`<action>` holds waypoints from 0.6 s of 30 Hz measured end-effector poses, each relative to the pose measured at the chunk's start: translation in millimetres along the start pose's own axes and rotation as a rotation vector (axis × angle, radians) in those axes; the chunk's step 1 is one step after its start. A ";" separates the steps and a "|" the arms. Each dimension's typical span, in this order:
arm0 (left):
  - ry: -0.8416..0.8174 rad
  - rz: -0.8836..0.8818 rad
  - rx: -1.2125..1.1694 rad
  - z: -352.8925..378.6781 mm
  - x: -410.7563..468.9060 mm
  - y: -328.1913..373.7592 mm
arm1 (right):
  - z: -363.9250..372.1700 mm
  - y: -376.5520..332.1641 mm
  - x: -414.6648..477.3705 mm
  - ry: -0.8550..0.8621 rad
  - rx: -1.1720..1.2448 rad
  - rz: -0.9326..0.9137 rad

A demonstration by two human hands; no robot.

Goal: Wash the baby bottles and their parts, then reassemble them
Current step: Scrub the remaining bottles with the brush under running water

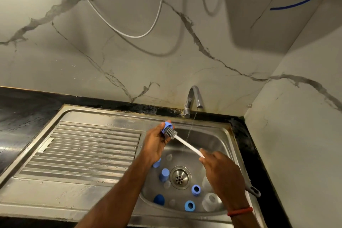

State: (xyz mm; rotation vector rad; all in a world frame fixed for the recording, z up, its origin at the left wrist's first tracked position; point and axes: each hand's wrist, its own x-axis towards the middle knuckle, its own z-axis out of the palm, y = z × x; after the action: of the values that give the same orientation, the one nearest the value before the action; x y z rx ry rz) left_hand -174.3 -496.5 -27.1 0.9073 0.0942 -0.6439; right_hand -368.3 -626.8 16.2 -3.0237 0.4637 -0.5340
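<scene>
- Ribbed drainboard (88, 146): lower left of frame, wet steel.
- Left hand (155, 142): centre, above the basin's left edge, fingers curled round a blue screw ring (166, 126).
- Bottle brush (171, 133): grey head pushed into the ring, white handle slanting down-right.
- Right hand (220, 170): closed round the handle's lower end.
- Tap (192, 98): behind the brush, thin stream running.
- Sink basin (209, 139): blue cap (164, 174), two more blue rings (195, 189) and a clear bottle (209, 202) lie around the drain (180, 177).
</scene>
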 end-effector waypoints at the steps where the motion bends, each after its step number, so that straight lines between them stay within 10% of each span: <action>1: -0.001 0.004 -0.025 2.1 -1.1 0.0 | -2.3 0.0 1.5 0.016 -0.006 -0.009; 13: -0.025 0.150 0.023 6.8 2.4 5.8 | -9.1 -2.3 11.2 -0.203 0.079 -0.030; 18: -0.083 0.262 0.252 17.2 8.5 14.3 | -16.3 4.4 17.8 -0.035 0.078 0.094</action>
State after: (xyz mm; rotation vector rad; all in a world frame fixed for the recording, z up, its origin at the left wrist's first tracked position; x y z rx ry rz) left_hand -162.7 -507.2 -9.2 1.1124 -0.1815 -0.4531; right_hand -359.1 -636.0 37.0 -2.9152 0.5656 -0.4817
